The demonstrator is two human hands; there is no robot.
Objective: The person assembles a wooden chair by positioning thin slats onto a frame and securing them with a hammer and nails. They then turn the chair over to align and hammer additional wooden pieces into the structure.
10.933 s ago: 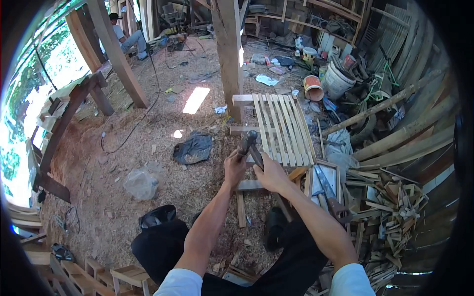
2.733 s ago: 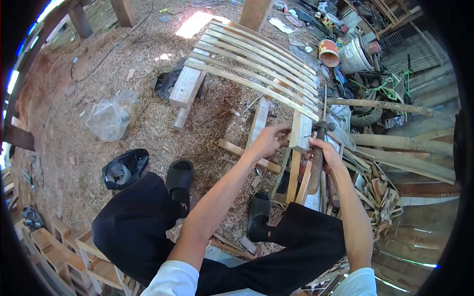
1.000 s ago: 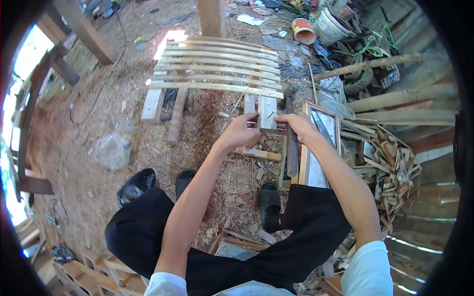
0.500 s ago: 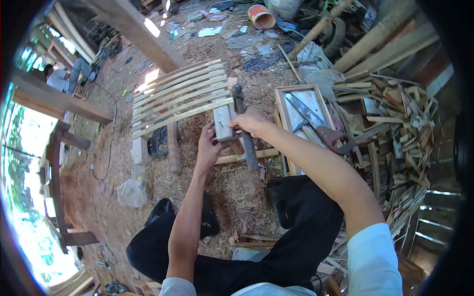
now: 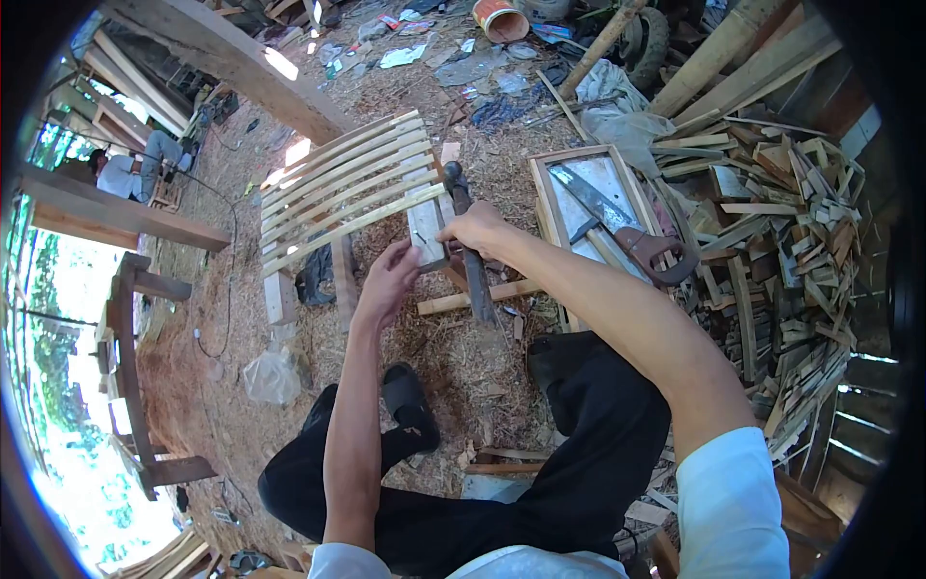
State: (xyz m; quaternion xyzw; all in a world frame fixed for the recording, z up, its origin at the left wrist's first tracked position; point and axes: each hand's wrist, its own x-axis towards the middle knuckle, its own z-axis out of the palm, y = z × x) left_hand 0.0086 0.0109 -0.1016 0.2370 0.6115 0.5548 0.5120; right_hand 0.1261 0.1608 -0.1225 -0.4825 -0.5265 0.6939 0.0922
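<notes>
My right hand (image 5: 475, 230) is closed around the hammer (image 5: 477, 280), partway along its dark handle. The hammer's head points away from me, and the fingertips meet the near end of a pale wooden rail (image 5: 422, 214). My left hand (image 5: 389, 278) has its fingers curled at the left side of that end, thumb and fingertips against the wood. A small dark nail-like mark (image 5: 419, 237) shows on top of the rail between the hands. Several thin slats (image 5: 352, 183) lie across this rail and another at the left, forming a slatted wooden frame.
To the right, a handsaw (image 5: 603, 207) rests on a framed panel (image 5: 540, 188). Beyond it is a heap of wood offcuts (image 5: 786, 251). A plastic bag (image 5: 272, 376) lies on shavings at the left. A person (image 5: 125, 176) sits at far left, and a post (image 5: 241, 72) rises behind the slats.
My left hand has shifted left and loosened around the rail's end, from under it to its side. The right hand stays by the hammer. The whole view has tilted slightly.
</notes>
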